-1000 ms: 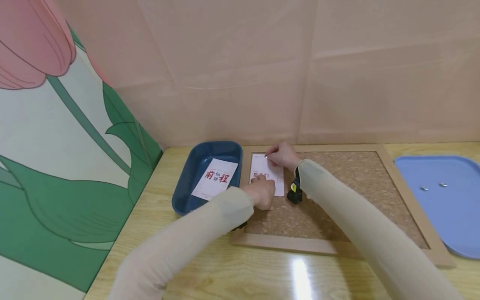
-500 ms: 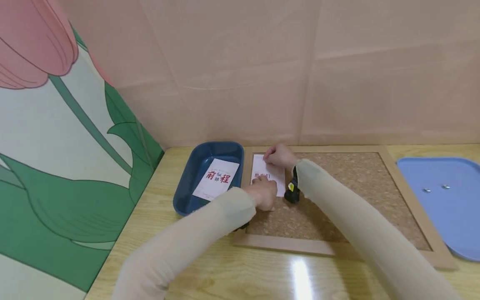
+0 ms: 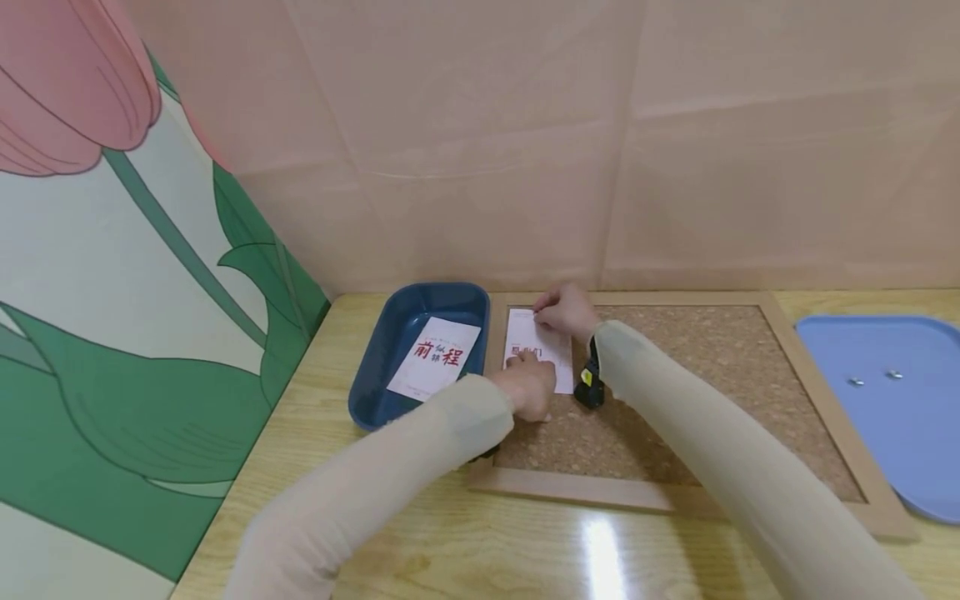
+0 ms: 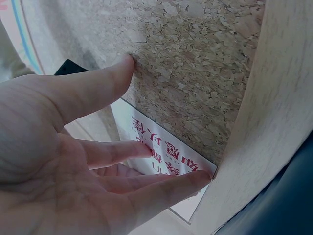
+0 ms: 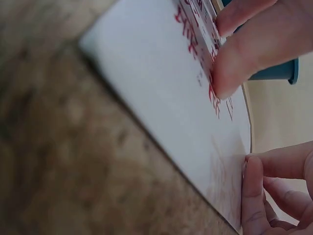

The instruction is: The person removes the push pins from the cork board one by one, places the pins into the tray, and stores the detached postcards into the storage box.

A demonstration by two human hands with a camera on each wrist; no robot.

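A white card with red characters point(image 3: 521, 329) lies on the framed cork board point(image 3: 697, 358), near its upper left corner. Spread across the lower half of the card are the fingers of my left hand point(image 3: 528, 387), fairly straight, their tips pressing on the paper. In the left wrist view, one fingertip point(image 4: 203, 178) reaches the card's corner beside the wooden frame, and the thumb is out over the cork. At the card's top edge my right hand point(image 3: 568, 312) pinches a small pushpin between thumb and forefinger. The fingertips mostly hide it.
Left of the board stands a dark blue tray point(image 3: 367, 396) with another printed card point(image 3: 433, 358) in it. A light blue tray point(image 3: 900, 450) at the right holds two small silver pushpins point(image 3: 894, 375). Behind the table hangs a pinkish cloth point(image 3: 480, 167).
The right hand has shifted slightly at the top edge of the card, still pinching there. The left hand stays pressed on the card. The head view has drifted a little.
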